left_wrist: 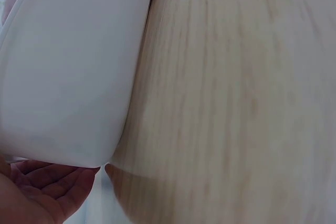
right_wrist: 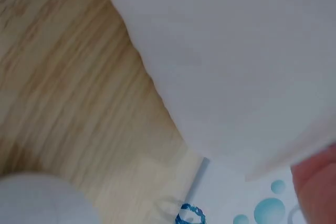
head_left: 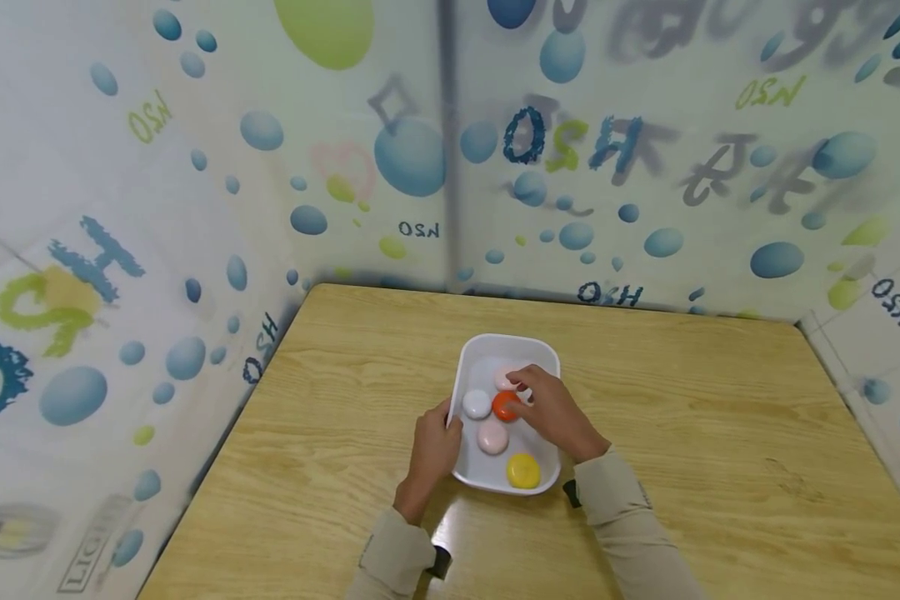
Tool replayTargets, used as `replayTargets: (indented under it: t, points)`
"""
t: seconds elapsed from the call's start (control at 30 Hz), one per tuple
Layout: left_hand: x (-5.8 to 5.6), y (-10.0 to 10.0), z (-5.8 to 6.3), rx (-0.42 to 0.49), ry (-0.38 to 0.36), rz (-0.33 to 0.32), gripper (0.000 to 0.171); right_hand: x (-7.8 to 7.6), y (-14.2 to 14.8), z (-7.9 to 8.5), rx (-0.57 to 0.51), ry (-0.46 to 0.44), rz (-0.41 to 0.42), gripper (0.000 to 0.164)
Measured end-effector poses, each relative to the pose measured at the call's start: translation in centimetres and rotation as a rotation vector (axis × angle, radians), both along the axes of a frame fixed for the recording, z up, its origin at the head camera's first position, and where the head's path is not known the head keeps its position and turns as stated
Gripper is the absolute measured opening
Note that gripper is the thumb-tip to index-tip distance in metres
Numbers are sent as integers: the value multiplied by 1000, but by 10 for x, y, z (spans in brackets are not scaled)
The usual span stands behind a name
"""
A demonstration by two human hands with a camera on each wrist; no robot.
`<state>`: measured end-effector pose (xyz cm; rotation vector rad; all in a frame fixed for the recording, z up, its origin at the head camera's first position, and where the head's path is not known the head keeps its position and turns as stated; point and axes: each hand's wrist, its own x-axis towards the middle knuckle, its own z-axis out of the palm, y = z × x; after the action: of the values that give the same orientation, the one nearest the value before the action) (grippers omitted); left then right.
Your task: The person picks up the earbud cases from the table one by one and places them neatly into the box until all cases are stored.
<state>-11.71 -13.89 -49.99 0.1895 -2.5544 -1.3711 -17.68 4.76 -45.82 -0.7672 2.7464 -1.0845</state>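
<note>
A white rectangular tray (head_left: 506,482) stands on the table, holding several round, smooth, glossy pieces. My left hand (head_left: 433,446) grips its left rim; in the left wrist view, curled fingers (left_wrist: 55,190) show at the end of the tray wall (left_wrist: 68,72). Over the tray's right side reaches my right hand (head_left: 555,412), thumb at the orange-red round piece (head_left: 504,407), forefinger over a pale pink piece (head_left: 503,378). Thumb and finger are apart. A white piece (head_left: 477,404), another pink piece (head_left: 492,437) and a yellow piece (head_left: 523,471) lie around them.
The wooden table (head_left: 690,433) extends on all sides of the tray. Printed sheets (head_left: 600,208) with blue and green dots hang behind it and at both sides. A blurred white rounded shape (right_wrist: 44,203) sits low in the right wrist view.
</note>
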Motion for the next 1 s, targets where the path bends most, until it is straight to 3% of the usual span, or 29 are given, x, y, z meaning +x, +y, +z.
replayTargets:
  t: [0.47, 0.67, 1.0]
  points:
    - [0, 1, 0, 26, -24, 1, 36, 9, 45, 3, -25, 58, -121, 38]
    - [0, 0, -1, 45, -36, -13, 37, 18, 68, -3, -42, 93, -113, 40]
    - [-1, 1, -2, 36, -27, -13, 35, 30, 103, -22, -60, 58, -92, 41]
